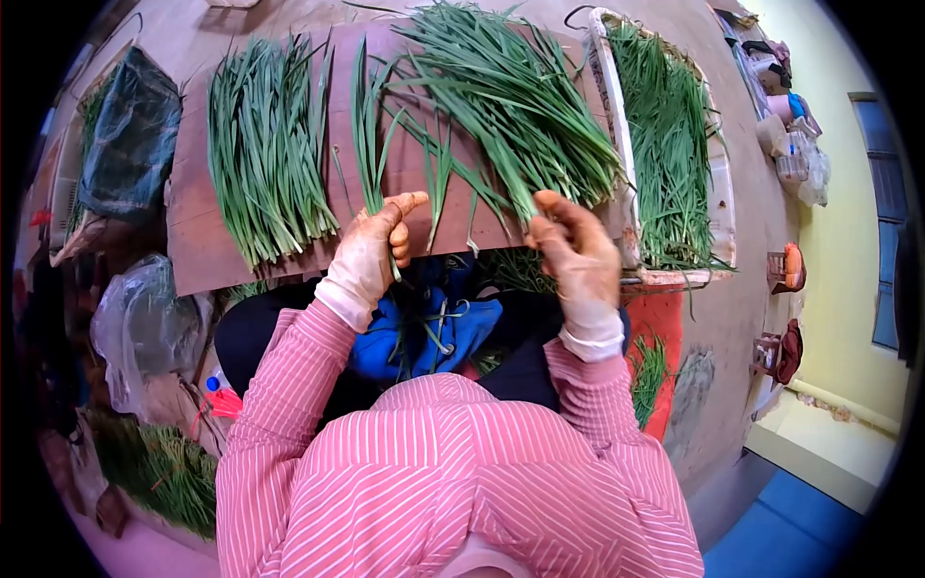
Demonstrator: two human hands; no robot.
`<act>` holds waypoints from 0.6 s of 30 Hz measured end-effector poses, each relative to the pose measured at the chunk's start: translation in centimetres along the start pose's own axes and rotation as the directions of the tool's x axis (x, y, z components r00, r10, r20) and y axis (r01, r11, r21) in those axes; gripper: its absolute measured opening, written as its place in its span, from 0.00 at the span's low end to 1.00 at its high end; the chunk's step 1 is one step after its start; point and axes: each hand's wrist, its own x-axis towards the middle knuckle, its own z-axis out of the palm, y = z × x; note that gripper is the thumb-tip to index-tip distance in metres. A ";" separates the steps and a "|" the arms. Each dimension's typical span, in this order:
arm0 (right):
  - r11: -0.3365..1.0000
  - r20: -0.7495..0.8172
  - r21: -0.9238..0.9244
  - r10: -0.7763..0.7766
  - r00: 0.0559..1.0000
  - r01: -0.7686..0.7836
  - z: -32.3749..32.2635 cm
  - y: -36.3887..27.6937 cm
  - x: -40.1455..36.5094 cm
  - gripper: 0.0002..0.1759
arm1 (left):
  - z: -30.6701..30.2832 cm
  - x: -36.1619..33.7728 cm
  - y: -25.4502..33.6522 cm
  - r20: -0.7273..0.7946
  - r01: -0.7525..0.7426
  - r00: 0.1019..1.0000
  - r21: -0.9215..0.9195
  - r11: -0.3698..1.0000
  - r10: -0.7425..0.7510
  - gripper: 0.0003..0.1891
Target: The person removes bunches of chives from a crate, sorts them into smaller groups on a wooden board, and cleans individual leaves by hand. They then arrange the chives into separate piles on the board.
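Note:
My left hand (368,246), in a thin stained glove, is closed around the lower ends of a small bunch of garlic chives (366,135), leaves pointing away from me. My right hand (581,255), gloved too, pinches stalk ends at the near edge of a large loose pile of garlic chives (511,87). A few loose stalks (438,178) lie between the hands. To the left, a neater pile of garlic chives (268,154) rests with its pale ends toward me. Both piles lie on a brown board (188,246) in front of my lap.
Right of the board stands a white box (626,125) filled with chives (665,144). A dark plastic bag (130,135) covers a container at the left, with a clear plastic bag (149,318) nearer me. More greens (164,472) lie at lower left and on red material (660,318) at right.

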 end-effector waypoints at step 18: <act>0.937 0.362 0.206 0.195 0.911 -0.283 7.0 6.6 -4.6 0.17 | -0.7 -1.5 -1.7 -0.119 0.274 0.958 0.099 0.957 -0.262 0.13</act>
